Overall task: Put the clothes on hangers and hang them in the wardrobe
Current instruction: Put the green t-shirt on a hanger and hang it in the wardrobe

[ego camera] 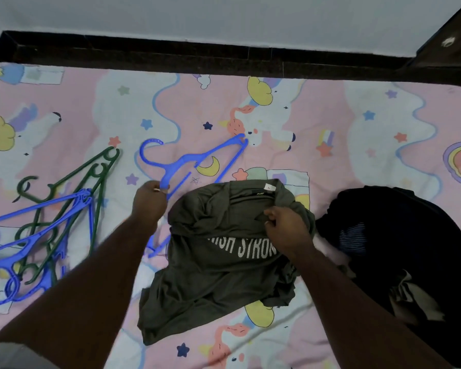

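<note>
An olive-green T-shirt with white lettering lies crumpled on the bed, its collar turned away from me. My right hand grips a bunch of its fabric just below the collar. A blue plastic hanger lies partly under the shirt, with its hook pointing to the far left. My left hand pinches that hanger at its neck, beside the shirt's left edge.
A heap of blue and green hangers lies at the left of the bed, which has a pink cartoon sheet. Dark clothes are piled at the right. A dark bed frame and a white wall lie beyond.
</note>
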{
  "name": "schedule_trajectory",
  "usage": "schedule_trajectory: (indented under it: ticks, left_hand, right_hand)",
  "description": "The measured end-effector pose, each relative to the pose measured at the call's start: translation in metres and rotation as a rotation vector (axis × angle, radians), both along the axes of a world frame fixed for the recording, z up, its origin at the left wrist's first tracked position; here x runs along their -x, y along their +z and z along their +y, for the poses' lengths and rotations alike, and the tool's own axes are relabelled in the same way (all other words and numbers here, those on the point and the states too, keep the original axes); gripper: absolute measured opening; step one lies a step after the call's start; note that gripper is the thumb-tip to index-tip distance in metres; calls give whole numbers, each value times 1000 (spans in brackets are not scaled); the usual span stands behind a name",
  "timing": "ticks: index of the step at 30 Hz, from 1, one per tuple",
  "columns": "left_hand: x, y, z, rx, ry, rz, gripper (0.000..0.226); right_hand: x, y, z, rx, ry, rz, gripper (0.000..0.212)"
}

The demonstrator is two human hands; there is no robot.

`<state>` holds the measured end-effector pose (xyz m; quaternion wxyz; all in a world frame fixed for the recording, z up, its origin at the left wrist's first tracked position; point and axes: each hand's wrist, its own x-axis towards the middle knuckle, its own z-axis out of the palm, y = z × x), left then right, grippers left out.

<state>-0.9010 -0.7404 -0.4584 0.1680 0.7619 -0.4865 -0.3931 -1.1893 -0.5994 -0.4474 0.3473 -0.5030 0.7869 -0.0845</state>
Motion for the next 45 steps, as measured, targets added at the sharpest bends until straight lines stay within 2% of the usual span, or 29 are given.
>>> schedule_trajectory:
  ticks: [7, 9, 11, 13, 18, 22, 27, 29, 31, 35, 37, 39, 41, 43, 45]
  left_hand:
    - [3, 71, -17, 479, -247, -120, 26]
    - [7, 85, -19, 623, -263, -125, 27]
    - [9, 94, -27, 685, -226, -111, 27]
    - [10, 98, -32, 681, -237, -113, 28]
    - [15, 84, -16, 704, -489, -244, 28]
    - [16, 70, -6, 677, -513, -265, 27]
    - [24, 52, 0, 631, -510, -279, 28]
    - [25, 47, 1, 624, -508, -276, 28]
    - [25, 42, 2, 613, -498, -278, 29]
    - [22, 39, 7, 620, -514, -278, 29]
    - [23, 38, 8, 603, -527, -283, 30]
    - [23, 37, 8, 589, -534, -291, 31]
    - [23, 35, 9, 570, -535, -280, 32]
    - [23, 35, 10, 558, -525, -255, 32]
    - [24, 36, 14, 542, -503, -219, 30]
  right_hand:
    - [5, 17, 13, 17, -213, -7, 34]
    - [7, 19, 14, 41, -289, 7, 33]
    - [7, 21, 15, 34, -298, 24, 33]
    - [6, 21, 15, 32, -303, 36, 31]
    - [3, 20, 8, 66, -385, 32, 21]
    - [4, 16, -7, 24, -328, 80, 17]
    - [11, 0, -21, -44, -268, 128, 31]
    - [18, -5, -22, -78, -258, 159, 24]
    - [24, -7, -22, -56, -327, 172, 21]
    - [38, -3, -22, 5, -605, 86, 26]
    - [42, 0, -20, 36, -639, 75, 27]
    - [41, 2, -20, 102, -574, 122, 29]
    - [37, 2, -22, 146, -489, 165, 22]
    - [34, 0, -26, 123, -408, 166, 18]
    - [36, -4, -29, 64, -340, 168, 25]
